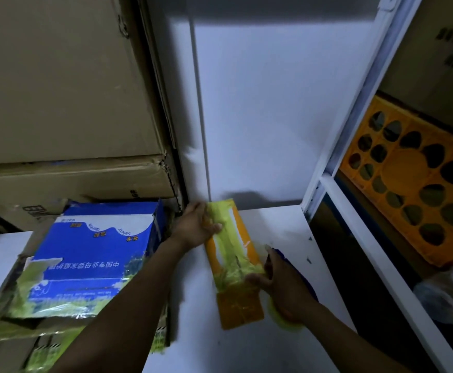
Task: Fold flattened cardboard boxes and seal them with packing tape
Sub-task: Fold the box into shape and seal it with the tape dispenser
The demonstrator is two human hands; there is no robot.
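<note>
Stacked brown cartons (58,103) fill the upper left above a white table (246,351), and an orange crate (413,184) with round holes sits on shelving at the right. A blue box (96,251) lies on other flattened cardboard on the left of the table. Just right of it, lengthwise on the table, is the yellow-and-orange box (233,254), which looks only partly opened out. The left hand (195,224) curls over its far end, by the wall. The right hand (284,289) clasps its near right edge, thumb on top. The picture is blurred here, so the exact finger hold is unclear. The glossy card could slip or spring flat if either hand eases, and an uneven squeeze could crease a panel off its score line. No tape is in sight, so sealing looks some way off. The blue box reads "Safety" and "Gentle", upside down, above a line of Chinese characters. The cartons' dark print is illegible.
</note>
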